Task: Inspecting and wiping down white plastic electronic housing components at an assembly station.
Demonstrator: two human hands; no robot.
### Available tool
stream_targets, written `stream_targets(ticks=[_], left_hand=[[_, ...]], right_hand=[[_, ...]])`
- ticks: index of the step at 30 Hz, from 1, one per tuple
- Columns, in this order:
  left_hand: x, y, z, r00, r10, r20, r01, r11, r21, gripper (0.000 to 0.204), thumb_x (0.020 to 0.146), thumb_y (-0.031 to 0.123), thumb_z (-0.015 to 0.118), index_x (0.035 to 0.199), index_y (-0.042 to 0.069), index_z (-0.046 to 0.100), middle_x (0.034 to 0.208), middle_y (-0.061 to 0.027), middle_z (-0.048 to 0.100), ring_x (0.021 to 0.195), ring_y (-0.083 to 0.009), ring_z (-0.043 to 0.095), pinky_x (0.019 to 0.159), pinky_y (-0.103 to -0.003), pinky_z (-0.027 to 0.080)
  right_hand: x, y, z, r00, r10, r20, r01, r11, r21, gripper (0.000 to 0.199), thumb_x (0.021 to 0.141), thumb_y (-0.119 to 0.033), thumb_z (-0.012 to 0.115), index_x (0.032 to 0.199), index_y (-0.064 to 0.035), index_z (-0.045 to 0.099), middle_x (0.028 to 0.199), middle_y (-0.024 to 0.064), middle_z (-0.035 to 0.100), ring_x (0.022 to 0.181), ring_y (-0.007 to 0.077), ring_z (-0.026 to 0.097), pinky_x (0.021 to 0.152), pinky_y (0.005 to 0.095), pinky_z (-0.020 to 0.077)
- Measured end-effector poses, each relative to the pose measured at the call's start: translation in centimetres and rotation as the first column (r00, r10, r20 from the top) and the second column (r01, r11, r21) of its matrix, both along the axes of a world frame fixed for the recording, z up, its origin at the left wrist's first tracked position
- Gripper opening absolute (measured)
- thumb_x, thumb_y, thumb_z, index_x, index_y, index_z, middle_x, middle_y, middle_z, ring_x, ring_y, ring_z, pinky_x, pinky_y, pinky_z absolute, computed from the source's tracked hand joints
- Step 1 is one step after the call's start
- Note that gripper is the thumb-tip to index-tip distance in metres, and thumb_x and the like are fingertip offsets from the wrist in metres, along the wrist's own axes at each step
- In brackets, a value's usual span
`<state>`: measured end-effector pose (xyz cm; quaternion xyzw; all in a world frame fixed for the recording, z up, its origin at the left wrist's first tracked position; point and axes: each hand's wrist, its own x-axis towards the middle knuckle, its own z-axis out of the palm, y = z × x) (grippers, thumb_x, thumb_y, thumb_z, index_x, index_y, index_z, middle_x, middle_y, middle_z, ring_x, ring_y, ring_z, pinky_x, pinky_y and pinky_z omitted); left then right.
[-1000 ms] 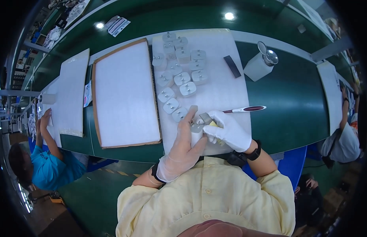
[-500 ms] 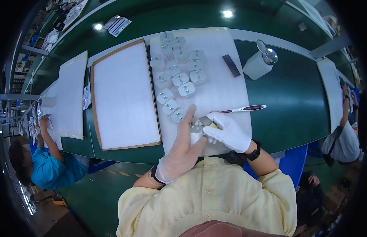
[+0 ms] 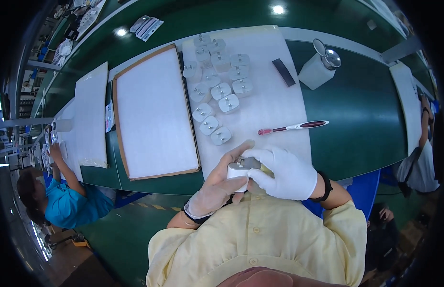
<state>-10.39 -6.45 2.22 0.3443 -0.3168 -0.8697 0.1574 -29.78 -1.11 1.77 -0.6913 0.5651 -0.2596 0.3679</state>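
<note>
My left hand [image 3: 217, 184], in a thin translucent glove, is closed round a white plug adapter [image 3: 238, 178], its pin face turned up. In a white glove, my right hand [image 3: 284, 174] pinches a small grey piece with a yellowish side [image 3: 253, 163] against the adapter's top beside the pins. My right fingers partly hide that piece, so its exact kind is unclear. Beyond my hands, several similar white plug adapters [image 3: 221, 91] stand pins up on a white foam sheet [image 3: 265, 52].
A toothbrush [image 3: 293, 126] with reddish bristles lies right of the adapters, a dark strip [image 3: 283, 72] farther back. A white pump bottle with a metal top [image 3: 317, 72] stands on the green table [image 3: 351, 119]. Left is a cardboard-edged white board [image 3: 152, 115]. Co-workers sit at both sides.
My left fingers have wrapped closer round the adapter, and both hands have drawn slightly nearer my body. My right hand has turned over the adapter's top; the toothbrush head has come into sight.
</note>
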Motion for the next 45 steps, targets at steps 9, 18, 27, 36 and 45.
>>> stream_targets(ticks=[9, 18, 27, 36, 45], left_hand=[[0.9, 0.1, -1.3, 0.996, -0.007, -0.094, 0.015, 0.996, 0.084, 0.075, 0.086, 0.009, 0.061, 0.15, 0.005, 0.022, 0.1, -0.0121, 0.059, 0.067, -0.0107, 0.051, 0.052, -0.022, 0.04], [0.9, 0.4, -1.1, 0.997, -0.001, -0.078, 0.001, 1.0, 0.003, 0.075, 0.085, 0.004, 0.058, 0.151, 0.004, 0.02, 0.107, -0.0088, 0.055, 0.07, -0.0102, 0.049, 0.058, -0.023, 0.042], [0.3, 0.9, 0.3, 0.981, -0.146, 0.129, 0.179, 0.936, -0.303, 0.076, 0.084, -0.001, 0.053, 0.152, 0.008, 0.019, 0.115, -0.0061, 0.05, 0.083, -0.0096, 0.052, 0.067, -0.024, 0.046], [1.4, 0.6, -0.6, 0.984, -0.071, -0.164, 0.072, 0.997, -0.001, 0.074, 0.087, -0.002, 0.052, 0.152, 0.009, 0.02, 0.114, -0.007, 0.051, 0.085, -0.0075, 0.053, 0.057, -0.019, 0.041], [1.6, 0.9, -1.1, 0.995, -0.043, -0.094, 0.042, 0.999, -0.01, 0.072, 0.088, 0.0, 0.053, 0.152, 0.009, 0.02, 0.107, -0.0051, 0.055, 0.08, -0.0066, 0.052, 0.056, -0.019, 0.04]], right_hand=[[0.0, -0.2, -0.7, 1.0, -0.022, 0.019, 0.022, 1.0, 0.006, 0.036, 0.088, -0.02, 0.064, 0.119, -0.0045, 0.055, 0.1, 0.0164, 0.06, 0.091, 0.0359, 0.059, 0.08, 0.0411, 0.0477], [-0.1, -2.1, -0.6, 0.957, -0.269, -0.112, 0.196, 0.879, -0.435, 0.03, 0.082, -0.016, 0.07, 0.109, -0.0047, 0.062, 0.101, 0.0136, 0.06, 0.091, 0.0296, 0.059, 0.078, 0.0366, 0.0486], [0.0, -2.5, 2.1, 0.942, -0.078, 0.325, -0.083, 0.887, 0.455, 0.022, 0.082, -0.016, 0.069, 0.101, -0.0043, 0.066, 0.099, 0.0083, 0.063, 0.09, 0.0193, 0.06, 0.078, 0.0321, 0.0488], [0.1, 0.5, -2.0, 0.926, -0.051, 0.374, 0.04, 0.998, 0.04, 0.027, 0.09, -0.004, 0.054, 0.116, -0.0024, 0.061, 0.105, 0.0087, 0.065, 0.101, 0.02, 0.061, 0.088, 0.0317, 0.0479], [0.9, 0.3, -1.9, 0.881, -0.131, 0.455, 0.03, 0.974, 0.223, 0.024, 0.09, -0.005, 0.059, 0.113, -0.0019, 0.063, 0.108, 0.0094, 0.065, 0.103, 0.0218, 0.061, 0.088, 0.0328, 0.0485]])
